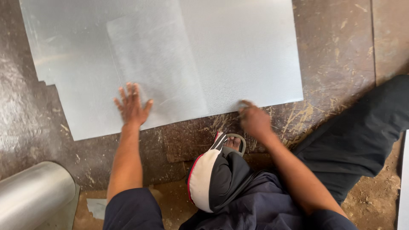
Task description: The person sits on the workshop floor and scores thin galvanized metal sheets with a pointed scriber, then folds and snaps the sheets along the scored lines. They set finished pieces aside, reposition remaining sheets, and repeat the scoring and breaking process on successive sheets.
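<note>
Your left hand (pixel 132 106) presses spread fingers (pixel 123 94) flat on the silver metal sheet (pixel 179 55) filling the upper frame, while your right hand (pixel 254 120) pinches its lower edge above the scratched floor (pixel 341 51).

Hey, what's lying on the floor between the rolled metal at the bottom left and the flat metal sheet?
Head view: only bare, scuffed floor separates the metal roll from the metal sheet.

metal sheet (pixel 170 55): 1 | rolled metal sheet (pixel 34 194): 1 | hands: 2, left (pixel 132 106), right (pixel 254 120) | sandalled foot (pixel 233 142): 1
</note>
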Tool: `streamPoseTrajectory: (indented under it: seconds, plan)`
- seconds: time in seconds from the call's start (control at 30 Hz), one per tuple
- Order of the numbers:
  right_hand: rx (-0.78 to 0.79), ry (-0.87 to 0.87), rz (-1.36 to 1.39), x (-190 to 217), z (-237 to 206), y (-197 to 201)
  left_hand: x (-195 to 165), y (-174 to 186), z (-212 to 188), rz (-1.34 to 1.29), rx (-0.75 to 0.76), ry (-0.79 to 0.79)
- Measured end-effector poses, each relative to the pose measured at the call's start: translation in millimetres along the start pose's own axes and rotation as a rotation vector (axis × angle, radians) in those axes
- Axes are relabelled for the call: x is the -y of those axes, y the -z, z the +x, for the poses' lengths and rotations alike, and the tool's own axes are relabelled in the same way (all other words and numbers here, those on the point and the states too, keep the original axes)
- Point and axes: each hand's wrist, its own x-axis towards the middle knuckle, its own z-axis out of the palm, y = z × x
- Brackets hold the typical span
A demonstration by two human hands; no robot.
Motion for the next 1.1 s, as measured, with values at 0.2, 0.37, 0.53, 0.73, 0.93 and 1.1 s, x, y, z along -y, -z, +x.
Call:
streamPoseTrajectory:
  seconds: [0.2,0.37,0.53,0.73,0.93,1.1]
  plan:
    - [-0.291,-0.216,0.36,-94,27,29,-124,-31,9,0.101,-0.516,-0.278]
    - [-0.478,-0.102,0.264,-123,40,28,-233,-27,3,-0.041,-0.092,-0.165]
    - [-0.498,-0.103,0.286,-132,38,27,-227,-33,14,-0.15,-0.199,-0.24]
    - [-0.525,-0.166,0.389,-138,37,22,-150,-36,31,-0.083,-0.044,-0.242]
    - [-0.488,-0.075,0.422,-134,38,21,-146,-51,30,-0.202,0.002,-0.195]
    - [-0.437,-0.1,0.644,-130,32,23,-137,-72,33,-0.267,-0.422,-0.392]
